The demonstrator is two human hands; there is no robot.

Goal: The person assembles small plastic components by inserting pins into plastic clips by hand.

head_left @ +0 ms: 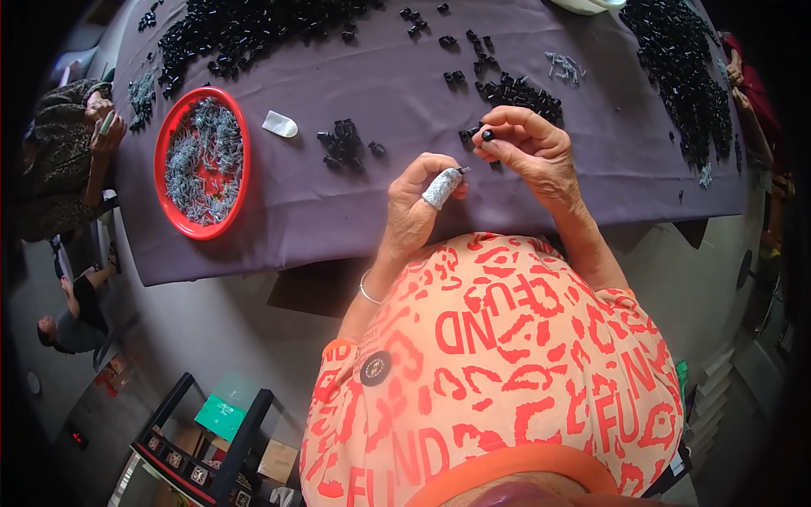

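My left hand [420,196] is closed in a pinch near the table's front edge, its thumb covered by a whitish wrap [441,188]. From its fingertips pokes a small grey metal pin [464,170]. Just to the right, my right hand [538,156] pinches a small black plastic part [487,135] between thumb and fingers. The two hands are close but apart. Beyond my right hand lies a pile of similar black parts [530,100]. A smaller cluster of them [342,144] rests left of my hands. Several grey pins fill a red oval tray [160,173] further left.
A white finger cover [280,124] lies beside the tray. Large heaps of black parts [236,38] spread along the far side and the right side [680,76] of the purple-covered table [296,228]. Loose pins [564,68] lie farther back. Other people's hands [103,127] show at the left edge.
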